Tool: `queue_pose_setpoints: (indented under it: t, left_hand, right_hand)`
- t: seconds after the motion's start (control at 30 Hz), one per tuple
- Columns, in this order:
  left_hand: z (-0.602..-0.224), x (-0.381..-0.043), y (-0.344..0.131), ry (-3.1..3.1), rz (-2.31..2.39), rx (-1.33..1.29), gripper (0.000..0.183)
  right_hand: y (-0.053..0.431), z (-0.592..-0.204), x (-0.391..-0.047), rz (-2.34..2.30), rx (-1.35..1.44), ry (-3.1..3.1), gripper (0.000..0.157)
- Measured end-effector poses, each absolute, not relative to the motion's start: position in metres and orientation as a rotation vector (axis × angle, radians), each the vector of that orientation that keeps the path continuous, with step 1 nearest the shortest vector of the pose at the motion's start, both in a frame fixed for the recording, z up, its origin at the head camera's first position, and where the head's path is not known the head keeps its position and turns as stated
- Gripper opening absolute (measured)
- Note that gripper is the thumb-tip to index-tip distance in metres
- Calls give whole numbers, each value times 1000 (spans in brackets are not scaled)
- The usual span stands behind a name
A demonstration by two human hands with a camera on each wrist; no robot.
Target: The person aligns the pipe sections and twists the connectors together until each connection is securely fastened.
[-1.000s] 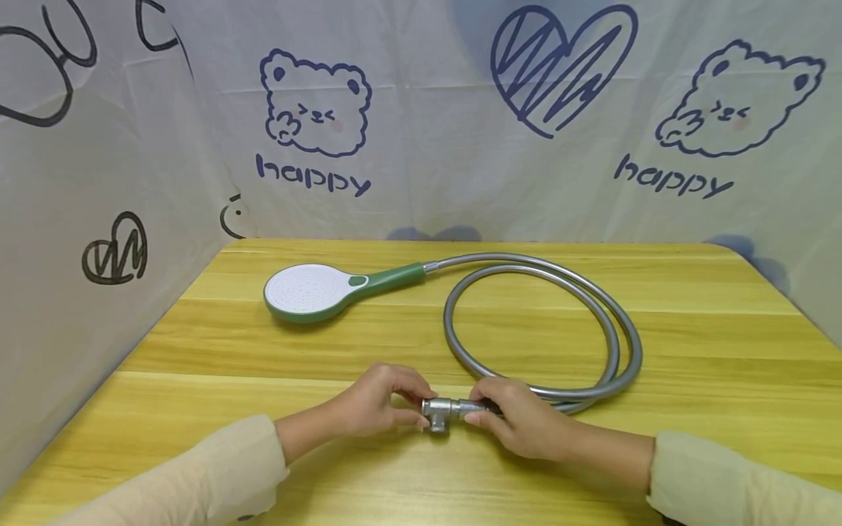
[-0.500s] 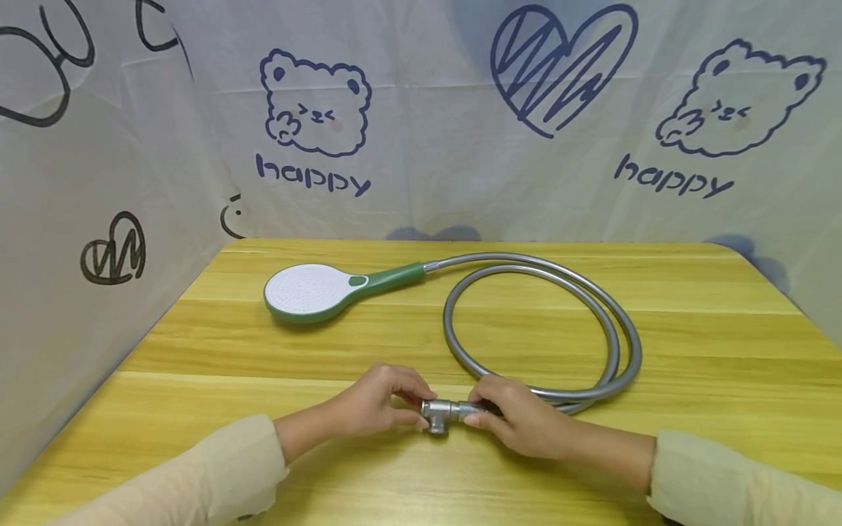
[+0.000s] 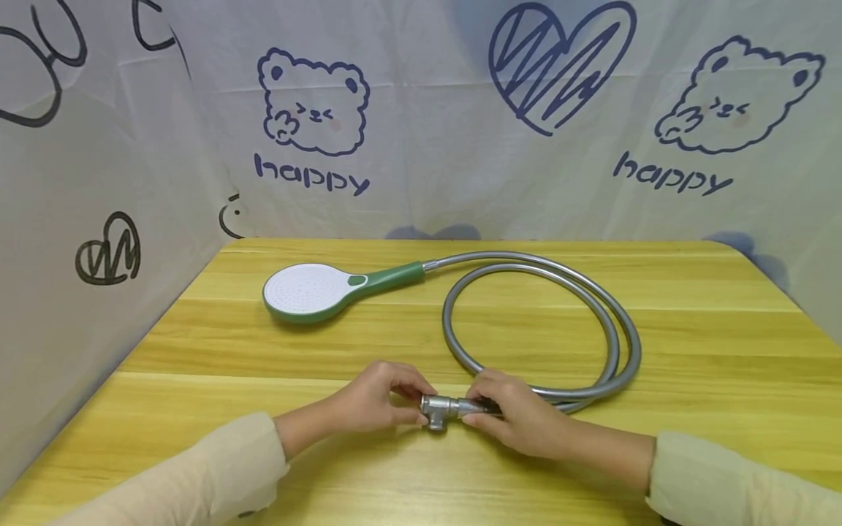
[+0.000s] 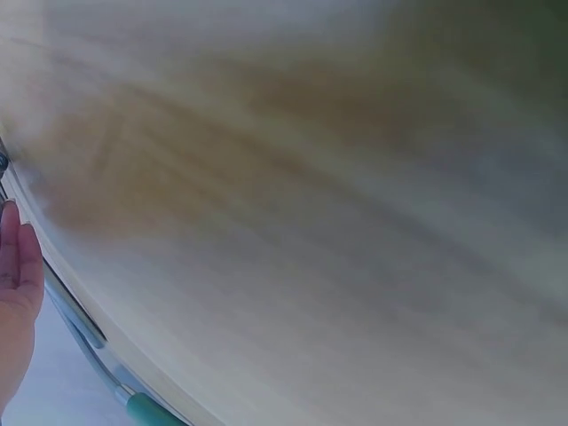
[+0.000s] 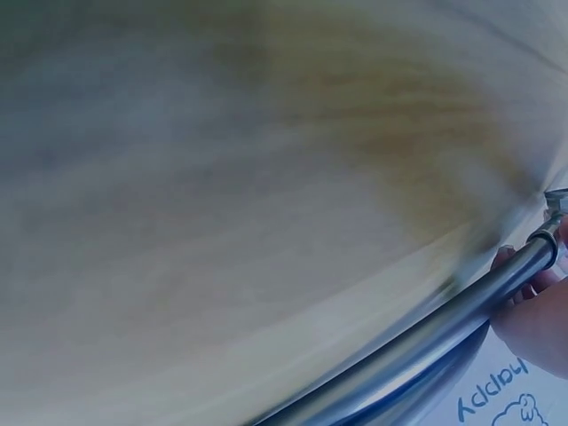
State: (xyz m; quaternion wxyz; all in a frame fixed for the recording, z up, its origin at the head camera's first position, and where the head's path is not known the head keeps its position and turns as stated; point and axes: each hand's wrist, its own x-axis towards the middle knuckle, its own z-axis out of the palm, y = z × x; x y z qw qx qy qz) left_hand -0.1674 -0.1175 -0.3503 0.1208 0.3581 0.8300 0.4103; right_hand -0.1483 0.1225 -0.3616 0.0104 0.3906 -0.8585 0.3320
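Observation:
In the head view, my left hand pinches the left end of a small chrome T-shaped fitting between thumb and fingers. The metal end of a shower hose meets the fitting's right side, and my right hand grips it there, hiding part of the hose behind the fingers. The hose loops round to a green and white shower head, lying face up at the back left. In the right wrist view, the hose runs into the fingers of my right hand. The left wrist view catches my left hand at its edge.
All this lies on a yellow wood-grain table. A white cloth with drawn bears and hearts hangs behind it, and another stretch of cloth closes off the left side. The coiled hose takes up the table's right middle.
My right thumb and fingers have shifted very slightly at the hose end. Left hand, fitting and shower head stay almost where they were; the head view has tilted a touch.

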Motion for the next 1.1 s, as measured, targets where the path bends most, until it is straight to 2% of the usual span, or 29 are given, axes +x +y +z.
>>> queue_pose_setpoints:
  t: [0.17,0.5,0.8,1.1]
  left_hand:
    - [-350,-166,-120,2432,1195,1030,28]
    - [-348,-168,-127,2494,1085,1029,42]
    - [-337,-171,-143,2718,1057,1040,49]
    - [-329,-170,-162,3101,699,1009,52]
  right_hand:
    - [121,-359,-148,1026,1239,-2679,14]
    - [133,-340,-144,787,1158,-2721,38]
    - [165,-337,-150,521,1113,-2464,53]
    - [196,-334,-158,415,1049,-2381,69]
